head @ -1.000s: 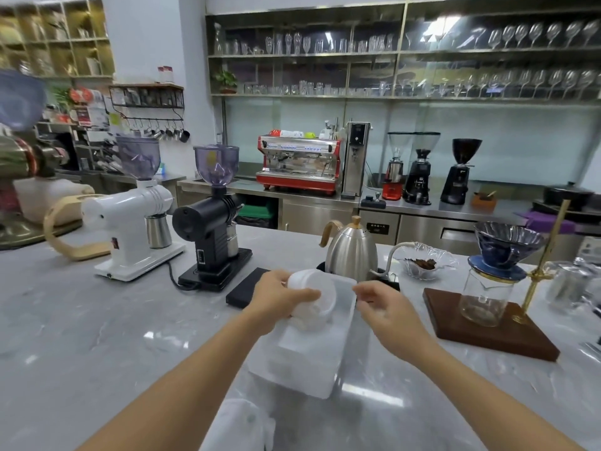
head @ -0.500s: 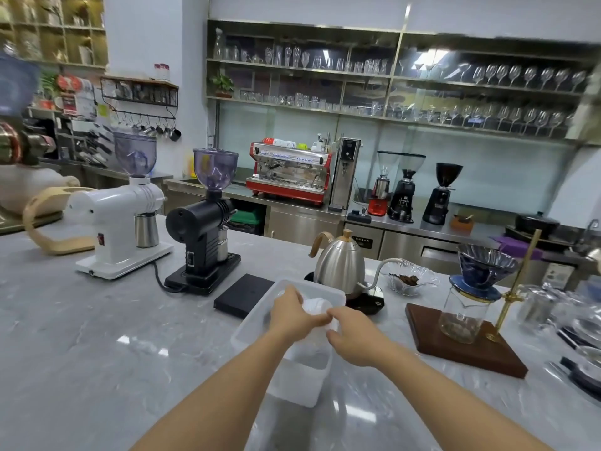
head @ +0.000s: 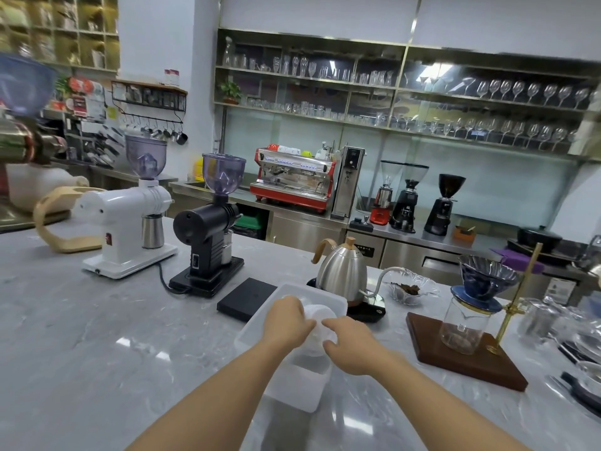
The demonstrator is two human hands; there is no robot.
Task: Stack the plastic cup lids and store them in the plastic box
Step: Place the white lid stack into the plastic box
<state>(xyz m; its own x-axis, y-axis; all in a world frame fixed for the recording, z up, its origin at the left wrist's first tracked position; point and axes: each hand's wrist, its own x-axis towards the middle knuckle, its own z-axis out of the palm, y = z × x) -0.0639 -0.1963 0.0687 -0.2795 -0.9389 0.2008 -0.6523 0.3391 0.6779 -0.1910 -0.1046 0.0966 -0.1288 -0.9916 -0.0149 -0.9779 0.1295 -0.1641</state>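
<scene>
The stack of plastic cup lids point(head: 317, 315) was held over the open plastic box point(head: 338, 302) on the grey counter point(head: 97, 336), gripped by the closed left hand point(head: 286, 323) and touched by the half-open right hand point(head: 349, 348).

Single head view, facing forward and down, near counter point(head: 97, 369)

Bright, even indoor light; glare patches on the marble counter point(head: 97, 336) near the plastic box point(head: 292, 382). Wide-angle bending at edges, slight softness throughout.
</scene>
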